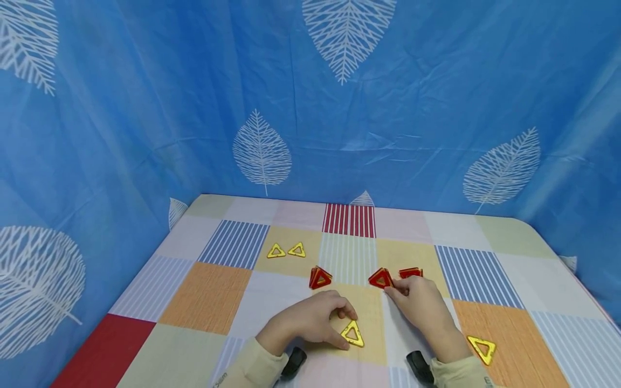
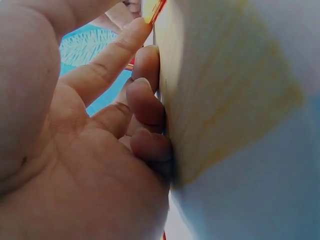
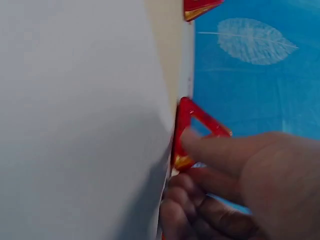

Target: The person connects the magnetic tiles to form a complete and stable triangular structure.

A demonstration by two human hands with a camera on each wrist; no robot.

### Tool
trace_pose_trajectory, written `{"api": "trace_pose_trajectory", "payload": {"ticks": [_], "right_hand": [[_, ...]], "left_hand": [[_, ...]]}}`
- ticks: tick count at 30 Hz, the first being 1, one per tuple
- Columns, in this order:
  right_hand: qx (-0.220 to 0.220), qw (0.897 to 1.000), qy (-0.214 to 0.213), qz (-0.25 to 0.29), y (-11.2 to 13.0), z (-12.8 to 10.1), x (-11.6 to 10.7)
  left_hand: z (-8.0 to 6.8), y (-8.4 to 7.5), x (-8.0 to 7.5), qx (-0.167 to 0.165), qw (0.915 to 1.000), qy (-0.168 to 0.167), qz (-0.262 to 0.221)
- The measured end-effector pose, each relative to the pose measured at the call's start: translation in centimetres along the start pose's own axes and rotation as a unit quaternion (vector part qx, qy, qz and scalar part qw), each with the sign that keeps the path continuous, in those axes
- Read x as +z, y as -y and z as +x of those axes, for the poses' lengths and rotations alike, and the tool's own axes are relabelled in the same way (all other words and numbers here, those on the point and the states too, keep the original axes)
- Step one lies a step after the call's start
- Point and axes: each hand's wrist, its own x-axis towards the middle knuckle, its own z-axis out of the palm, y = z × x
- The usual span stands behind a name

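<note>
In the head view my left hand (image 1: 320, 319) is around a yellow triangle tile (image 1: 353, 334) on the patterned cloth, thumb at its lower left corner and index fingertip at its top. In the left wrist view the index finger (image 2: 107, 62) reaches a yellow and red edge, and the other fingers curl against the cloth. My right hand (image 1: 421, 303) pinches a red triangular piece (image 1: 380, 278) that stands up as a small pyramid. From the right wrist, the thumb lies over the face of this red triangular piece (image 3: 186, 125).
Another red pyramid (image 1: 320, 277) stands to the left, and a red piece (image 1: 410, 272) sits behind my right hand. Two yellow triangles (image 1: 276, 251) lie farther back on the left. One more yellow triangle (image 1: 482, 349) lies right of my right forearm. A blue curtain (image 1: 310, 134) hangs behind the table.
</note>
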Motion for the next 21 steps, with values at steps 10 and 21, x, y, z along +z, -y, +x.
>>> {"api": "trace_pose_trajectory", "payload": {"ticks": [10, 21], "right_hand": [[0.007, 0.998, 0.065, 0.016, -2.3, -1.3, -3.3], [0.037, 0.984, 0.126, 0.120, -7.8, -4.0, -7.6]], "left_hand": [[-0.1, -0.1, 0.0, -0.011, 0.9997, -0.001, -0.024], [-0.2, -0.5, 0.2, -0.025, 0.9997, -0.007, 0.000]]}}
